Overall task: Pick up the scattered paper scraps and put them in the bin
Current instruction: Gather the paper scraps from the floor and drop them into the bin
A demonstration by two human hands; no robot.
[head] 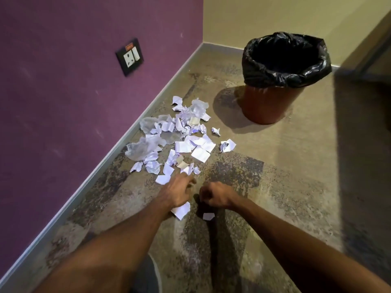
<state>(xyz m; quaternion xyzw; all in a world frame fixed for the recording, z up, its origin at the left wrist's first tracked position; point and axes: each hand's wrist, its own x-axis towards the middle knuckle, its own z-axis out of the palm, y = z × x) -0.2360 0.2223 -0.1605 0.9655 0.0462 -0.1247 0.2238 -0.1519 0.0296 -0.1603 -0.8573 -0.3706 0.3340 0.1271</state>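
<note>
A white scrap (181, 210) is held in the left hand (177, 194); the right hand (213, 195) is curled closed, contents not visible, near the paper scraps (179, 140).

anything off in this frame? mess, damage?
Yes: paper scraps and clear plastic bits litter the floor by the purple wall, none visibly in the bin. Two scraps lie apart near the left hand and right hand. The floor looks blotchy.
</note>
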